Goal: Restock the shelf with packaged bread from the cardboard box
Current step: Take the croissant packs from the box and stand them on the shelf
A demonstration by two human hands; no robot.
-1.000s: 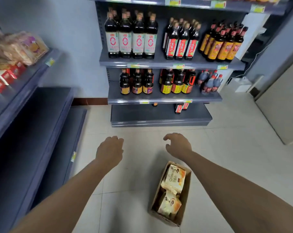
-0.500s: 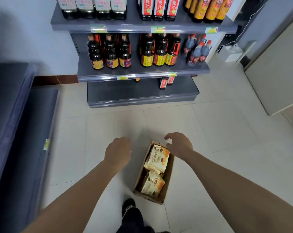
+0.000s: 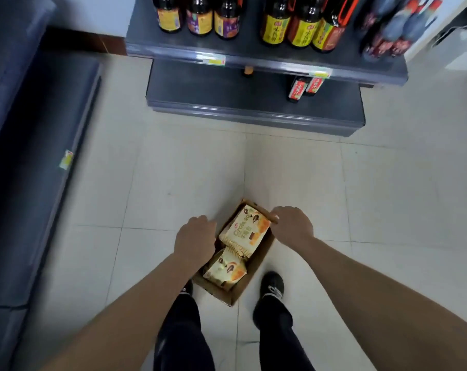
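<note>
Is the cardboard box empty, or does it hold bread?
Not empty: an upper pack overlaps a lower pack inside the box.

Both arms stretch downward, left hand [image 3: 196, 241] and right hand [image 3: 293, 226] palm-down, fingers loosely curled

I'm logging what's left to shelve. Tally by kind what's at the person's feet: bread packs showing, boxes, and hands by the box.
Bread packs showing: 2, upper pack and lower pack; any beneath are hidden.
Cardboard box: 1
Hands: 2, left hand and right hand
Total: 5
</note>
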